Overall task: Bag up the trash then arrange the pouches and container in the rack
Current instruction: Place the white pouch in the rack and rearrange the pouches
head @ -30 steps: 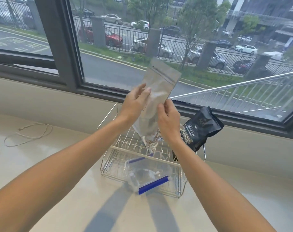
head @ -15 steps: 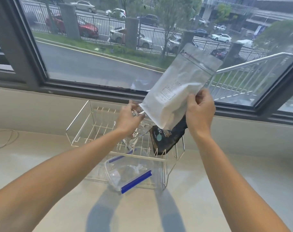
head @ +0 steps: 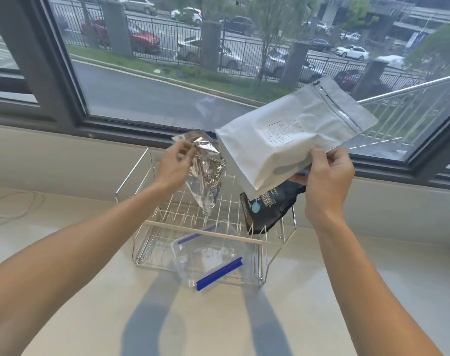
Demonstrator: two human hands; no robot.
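Observation:
My right hand point(head: 326, 176) grips the bottom corner of a white zip pouch point(head: 290, 134), held tilted in the air above the wire rack point(head: 131, 176). My left hand point(head: 173, 167) pinches the top of a crinkled silver foil pouch point(head: 208, 178), whose lower end hangs down among the rack's upper prongs. A black pouch point(head: 267, 209) stands in the rack's right side, partly hidden by the white pouch. A clear container with blue clips point(head: 208, 255) lies in the rack's lower tier at the front.
The rack stands on a pale counter point(head: 90, 317) under a wide window with a dark frame point(head: 51, 73). A thin white cord point(head: 15, 201) lies on the counter at far left. The counter continues to the right of the rack.
The two pouches, first held together, have come apart. My right hand has carried the white pouch to the right and tilted it flatter; my left hand has lifted the silver pouch up at the left.

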